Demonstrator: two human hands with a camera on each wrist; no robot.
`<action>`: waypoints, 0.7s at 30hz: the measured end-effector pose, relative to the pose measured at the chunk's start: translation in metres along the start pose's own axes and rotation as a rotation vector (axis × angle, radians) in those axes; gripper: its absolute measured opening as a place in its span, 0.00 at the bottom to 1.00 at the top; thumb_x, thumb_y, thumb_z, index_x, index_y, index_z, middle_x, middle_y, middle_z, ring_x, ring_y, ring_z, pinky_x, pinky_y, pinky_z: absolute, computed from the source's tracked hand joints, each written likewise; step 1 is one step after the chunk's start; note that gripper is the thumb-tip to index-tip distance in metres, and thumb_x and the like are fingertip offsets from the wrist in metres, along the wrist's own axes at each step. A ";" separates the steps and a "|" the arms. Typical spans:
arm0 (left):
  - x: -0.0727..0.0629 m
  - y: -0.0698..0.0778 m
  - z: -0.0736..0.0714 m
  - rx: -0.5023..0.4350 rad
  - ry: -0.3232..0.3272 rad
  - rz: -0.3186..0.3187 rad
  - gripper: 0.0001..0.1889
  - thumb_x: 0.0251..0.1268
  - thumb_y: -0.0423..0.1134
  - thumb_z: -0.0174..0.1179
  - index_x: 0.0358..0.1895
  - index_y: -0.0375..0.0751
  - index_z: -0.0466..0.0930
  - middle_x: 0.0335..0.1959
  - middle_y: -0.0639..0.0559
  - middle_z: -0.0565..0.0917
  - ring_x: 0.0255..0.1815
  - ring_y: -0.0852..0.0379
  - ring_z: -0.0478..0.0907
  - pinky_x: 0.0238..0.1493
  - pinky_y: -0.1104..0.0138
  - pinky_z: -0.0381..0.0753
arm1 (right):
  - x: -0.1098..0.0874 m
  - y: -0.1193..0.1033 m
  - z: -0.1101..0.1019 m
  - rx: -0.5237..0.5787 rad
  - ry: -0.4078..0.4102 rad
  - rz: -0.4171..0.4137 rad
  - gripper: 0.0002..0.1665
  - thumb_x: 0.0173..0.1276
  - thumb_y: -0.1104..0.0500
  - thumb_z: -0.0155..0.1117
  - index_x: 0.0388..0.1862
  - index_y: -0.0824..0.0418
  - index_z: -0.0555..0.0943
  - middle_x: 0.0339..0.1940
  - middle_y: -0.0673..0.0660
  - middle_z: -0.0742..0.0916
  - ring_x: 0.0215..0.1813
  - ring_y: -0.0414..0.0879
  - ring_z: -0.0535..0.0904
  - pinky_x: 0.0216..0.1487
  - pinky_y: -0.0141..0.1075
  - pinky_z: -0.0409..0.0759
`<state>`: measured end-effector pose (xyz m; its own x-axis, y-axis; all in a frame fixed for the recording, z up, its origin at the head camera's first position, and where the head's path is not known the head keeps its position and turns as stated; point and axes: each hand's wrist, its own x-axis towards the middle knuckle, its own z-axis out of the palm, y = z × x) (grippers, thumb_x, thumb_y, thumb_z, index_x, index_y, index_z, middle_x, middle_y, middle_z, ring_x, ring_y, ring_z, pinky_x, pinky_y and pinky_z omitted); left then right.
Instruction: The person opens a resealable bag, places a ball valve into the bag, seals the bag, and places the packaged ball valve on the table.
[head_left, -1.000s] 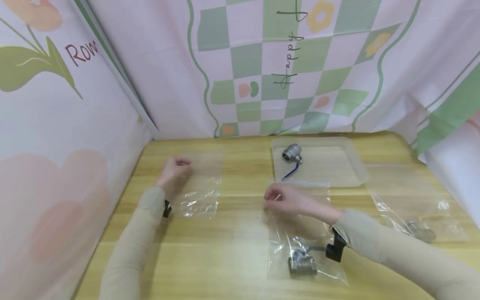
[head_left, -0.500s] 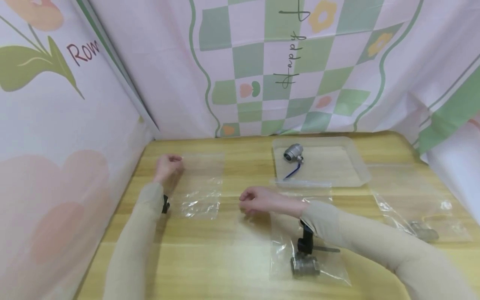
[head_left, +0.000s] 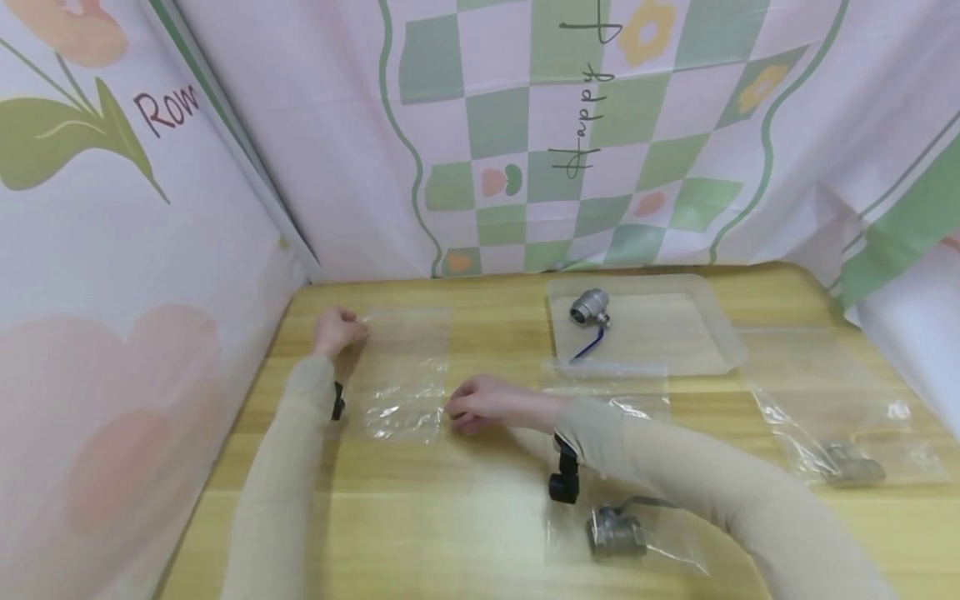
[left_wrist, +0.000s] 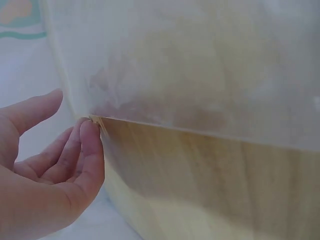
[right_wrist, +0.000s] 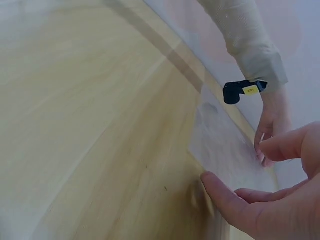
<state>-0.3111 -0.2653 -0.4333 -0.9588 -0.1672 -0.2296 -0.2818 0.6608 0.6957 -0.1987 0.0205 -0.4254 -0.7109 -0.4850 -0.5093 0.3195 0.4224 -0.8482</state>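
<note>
A clear plastic bag (head_left: 405, 350) lies flat on the left part of the wooden table. My left hand (head_left: 339, 332) is at its upper left corner; in the left wrist view the fingertips pinch the bag's edge (left_wrist: 200, 132), which stands slightly raised over its shadow. My right hand (head_left: 486, 403) hovers beside the bag's lower right side. Its thumb and fingers are apart and hold nothing in the right wrist view, with a fingertip close to the edge of the bag (right_wrist: 220, 135).
Under my right forearm lies another clear bag (head_left: 558, 533) with a ball valve (head_left: 617, 535) inside. A third bag (head_left: 817, 367) holding a metal valve (head_left: 853, 465) lies at the right. Behind, a translucent tray (head_left: 712, 325) holds a blue-handled ball valve (head_left: 590, 308). Curtains (head_left: 360, 183) border the table.
My right hand has moved left from above the middle bag to the left bag's lower right side. My left hand has shifted slightly left to that bag's corner.
</note>
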 end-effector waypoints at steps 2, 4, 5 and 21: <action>0.002 0.000 0.001 0.029 0.001 0.005 0.28 0.64 0.35 0.61 0.65 0.26 0.69 0.64 0.29 0.75 0.65 0.33 0.72 0.71 0.48 0.72 | 0.003 -0.001 0.003 0.044 0.001 0.021 0.23 0.70 0.64 0.59 0.60 0.77 0.74 0.53 0.70 0.85 0.47 0.50 0.86 0.56 0.40 0.87; 0.004 0.001 0.002 0.056 0.000 0.012 0.28 0.63 0.35 0.62 0.64 0.26 0.70 0.63 0.29 0.75 0.65 0.33 0.72 0.71 0.48 0.72 | 0.006 -0.002 0.005 0.072 -0.002 0.030 0.21 0.70 0.64 0.59 0.58 0.77 0.75 0.53 0.70 0.85 0.48 0.50 0.86 0.58 0.41 0.86; 0.004 0.001 0.002 0.071 0.001 0.017 0.28 0.62 0.35 0.62 0.64 0.25 0.70 0.63 0.29 0.75 0.65 0.33 0.72 0.71 0.48 0.73 | 0.007 -0.003 0.006 0.086 -0.005 0.038 0.21 0.71 0.65 0.58 0.58 0.77 0.75 0.54 0.70 0.85 0.49 0.51 0.86 0.58 0.41 0.86; 0.011 -0.002 0.005 0.102 0.055 0.052 0.18 0.60 0.34 0.65 0.50 0.26 0.81 0.51 0.31 0.84 0.45 0.44 0.81 0.52 0.59 0.85 | 0.017 -0.006 0.013 0.215 -0.007 0.075 0.16 0.70 0.66 0.57 0.53 0.75 0.75 0.46 0.65 0.87 0.37 0.44 0.83 0.58 0.43 0.86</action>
<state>-0.3206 -0.2646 -0.4411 -0.9733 -0.1689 -0.1553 -0.2294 0.7403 0.6319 -0.2042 -0.0006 -0.4304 -0.6760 -0.4638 -0.5727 0.4983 0.2849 -0.8189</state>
